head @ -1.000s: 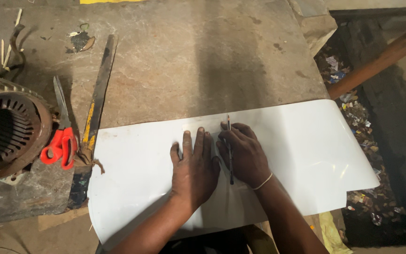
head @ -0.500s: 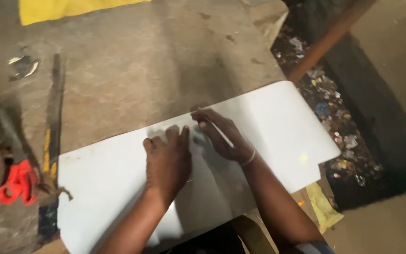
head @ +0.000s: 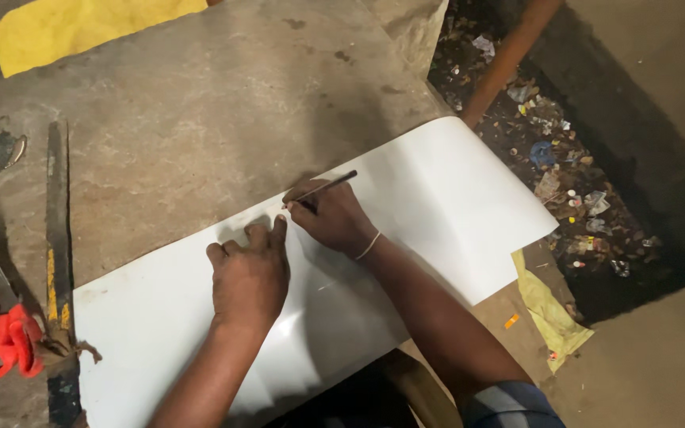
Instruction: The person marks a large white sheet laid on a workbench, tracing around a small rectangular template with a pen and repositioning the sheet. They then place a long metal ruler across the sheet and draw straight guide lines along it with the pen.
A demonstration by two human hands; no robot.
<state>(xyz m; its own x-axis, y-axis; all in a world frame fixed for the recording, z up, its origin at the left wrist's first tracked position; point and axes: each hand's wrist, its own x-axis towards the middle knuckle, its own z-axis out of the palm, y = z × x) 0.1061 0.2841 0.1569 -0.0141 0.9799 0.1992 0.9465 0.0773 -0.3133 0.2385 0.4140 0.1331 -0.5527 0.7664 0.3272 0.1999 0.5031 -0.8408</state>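
Left hand [head: 249, 273] pressed flat on white sheet [head: 438, 198], fingers together, pinning it to stone worktop [head: 200, 103]. Right hand [head: 333, 218] just beyond, fingers clamped on thin dark pencil [head: 327, 186], tip at sheet's far edge. Sheet lies across worktop's near side, right end overhanging, curling upward. Likely light, thin, springy, smooth, apt to slide; best held flat by palm near the marking point. Red-handled scissors [head: 9, 349] and long file [head: 57, 238] at left; yellow cloth [head: 81, 32] farthest.

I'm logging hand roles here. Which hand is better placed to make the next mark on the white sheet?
Probably the right hand: it grips the pencil, tip at the white sheet. The left hand lies flat, pinning the sheet.
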